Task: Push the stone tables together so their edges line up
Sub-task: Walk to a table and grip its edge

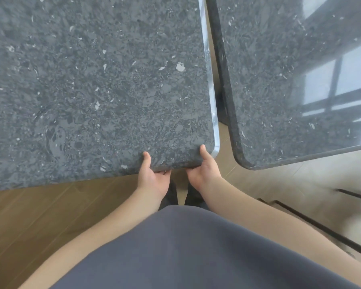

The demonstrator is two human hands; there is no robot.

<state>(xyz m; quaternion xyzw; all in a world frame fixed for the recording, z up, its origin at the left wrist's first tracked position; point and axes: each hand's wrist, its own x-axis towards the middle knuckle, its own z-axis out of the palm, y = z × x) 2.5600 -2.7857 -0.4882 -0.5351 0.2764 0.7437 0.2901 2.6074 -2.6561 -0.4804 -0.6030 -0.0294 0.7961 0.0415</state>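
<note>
Left stone counter [92,80]: dark speckled slab, fills the left and centre. Left hand [152,180]: grips its near edge, thumb on top, fingers curled beneath. Right hand [202,172]: grips the same edge just beside the rounded corner, thumb on top, fingers hidden under the slab. Right stone counter [290,80]: apart from the first, a wedge-shaped gap of wooden floor [40,215] between them.

We've one view only, the head cam; it sits above the person's torso, looking steeply down and fwd, wide-angle w/ bent edges; it's close over the near corner of the left table [92,80]; right table [279,80] and floor [40,205] fill the rest; no 2nd view to overlap.
</note>
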